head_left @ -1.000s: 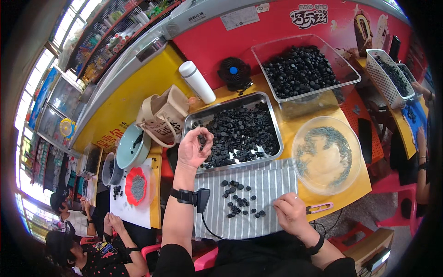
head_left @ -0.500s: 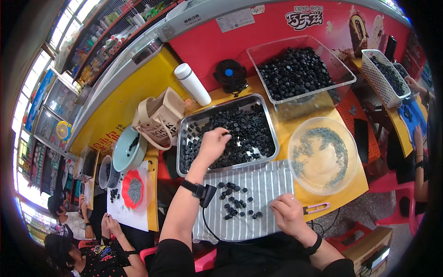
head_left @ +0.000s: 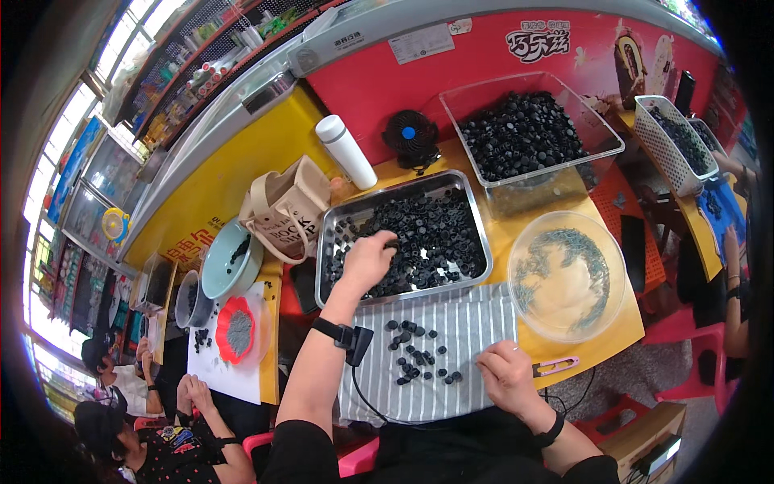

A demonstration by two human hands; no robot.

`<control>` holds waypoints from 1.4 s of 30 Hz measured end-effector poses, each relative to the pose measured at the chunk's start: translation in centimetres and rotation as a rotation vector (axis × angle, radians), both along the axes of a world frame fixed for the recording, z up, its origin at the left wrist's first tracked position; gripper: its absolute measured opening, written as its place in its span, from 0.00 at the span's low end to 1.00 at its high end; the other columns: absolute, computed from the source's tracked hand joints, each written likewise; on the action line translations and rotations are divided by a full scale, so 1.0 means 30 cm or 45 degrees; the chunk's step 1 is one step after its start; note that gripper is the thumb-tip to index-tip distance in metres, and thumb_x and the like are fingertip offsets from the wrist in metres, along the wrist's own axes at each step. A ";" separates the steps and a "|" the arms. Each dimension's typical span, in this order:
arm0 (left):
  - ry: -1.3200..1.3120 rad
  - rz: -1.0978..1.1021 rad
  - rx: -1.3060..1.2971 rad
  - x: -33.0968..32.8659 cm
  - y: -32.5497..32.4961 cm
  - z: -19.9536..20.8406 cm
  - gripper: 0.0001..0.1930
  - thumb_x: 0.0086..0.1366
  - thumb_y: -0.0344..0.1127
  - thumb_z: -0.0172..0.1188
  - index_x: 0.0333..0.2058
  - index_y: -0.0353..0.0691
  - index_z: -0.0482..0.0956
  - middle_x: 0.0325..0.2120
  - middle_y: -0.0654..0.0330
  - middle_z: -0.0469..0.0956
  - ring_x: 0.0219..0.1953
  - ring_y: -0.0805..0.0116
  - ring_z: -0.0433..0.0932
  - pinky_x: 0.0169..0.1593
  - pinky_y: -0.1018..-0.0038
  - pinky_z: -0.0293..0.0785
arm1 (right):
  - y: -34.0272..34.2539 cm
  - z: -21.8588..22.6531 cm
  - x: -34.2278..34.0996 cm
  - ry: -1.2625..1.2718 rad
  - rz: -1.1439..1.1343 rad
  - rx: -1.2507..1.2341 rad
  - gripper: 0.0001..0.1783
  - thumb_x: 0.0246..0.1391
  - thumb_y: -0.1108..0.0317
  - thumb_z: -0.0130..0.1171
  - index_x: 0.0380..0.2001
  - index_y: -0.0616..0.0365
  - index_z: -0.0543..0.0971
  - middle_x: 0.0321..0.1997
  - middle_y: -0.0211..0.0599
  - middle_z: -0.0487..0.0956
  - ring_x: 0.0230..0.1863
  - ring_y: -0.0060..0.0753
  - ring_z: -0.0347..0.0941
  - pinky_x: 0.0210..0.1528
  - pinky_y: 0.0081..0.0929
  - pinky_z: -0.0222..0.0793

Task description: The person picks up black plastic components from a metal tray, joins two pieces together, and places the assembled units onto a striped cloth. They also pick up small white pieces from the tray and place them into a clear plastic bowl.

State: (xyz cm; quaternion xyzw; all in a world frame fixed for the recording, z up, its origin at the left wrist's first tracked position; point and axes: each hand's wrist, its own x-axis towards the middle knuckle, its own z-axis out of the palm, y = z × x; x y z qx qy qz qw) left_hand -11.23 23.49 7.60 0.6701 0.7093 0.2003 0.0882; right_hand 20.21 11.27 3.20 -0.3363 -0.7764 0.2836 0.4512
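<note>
In the head view, the left hand (head_left: 368,262) is hanging over the metal tray (head_left: 479,218), apparently picking among the small black pieces (head_left: 439,226) lying there. Its fingers are curling toward the thumb; whether they are grasping a piece or only touching one, I cannot tell. Lifting one out would be calling for a light, secure pinch. More black pieces are lying loosely grouped on the striped cloth (head_left: 476,310), in front of the tray. The left forearm is slanting up from the lower edge, palm turning downward. The right hand (head_left: 509,377) is resting by the cloth's right edge, fingers bunching together; anything between them is staying too small to make out. Pink-handled snips (head_left: 558,365) are lying just beside it on the yellow counter (head_left: 619,329).
</note>
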 end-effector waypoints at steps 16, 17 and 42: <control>-2.272 0.220 -0.108 -0.104 -0.085 0.022 0.12 0.69 0.41 0.53 0.37 0.38 0.77 0.23 0.60 0.75 0.16 0.72 0.67 0.16 0.80 0.57 | -0.002 0.006 0.002 -0.009 -0.022 0.015 0.08 0.39 0.82 0.60 0.26 0.61 0.78 0.27 0.39 0.75 0.30 0.45 0.73 0.31 0.36 0.69; -2.273 0.218 -0.105 -0.096 -0.065 0.027 0.12 0.69 0.41 0.53 0.37 0.38 0.77 0.23 0.60 0.75 0.16 0.72 0.67 0.16 0.80 0.57 | -0.001 0.005 0.000 -0.009 -0.021 0.018 0.08 0.39 0.82 0.60 0.26 0.61 0.78 0.27 0.39 0.75 0.30 0.45 0.73 0.31 0.36 0.69; 0.261 -0.029 -0.018 -0.013 0.061 -0.088 0.10 0.63 0.35 0.56 0.34 0.32 0.76 0.26 0.44 0.80 0.32 0.47 0.81 0.36 0.58 0.76 | -0.006 0.015 -0.003 0.008 0.013 0.028 0.07 0.40 0.81 0.61 0.26 0.61 0.77 0.26 0.40 0.74 0.30 0.45 0.72 0.30 0.36 0.69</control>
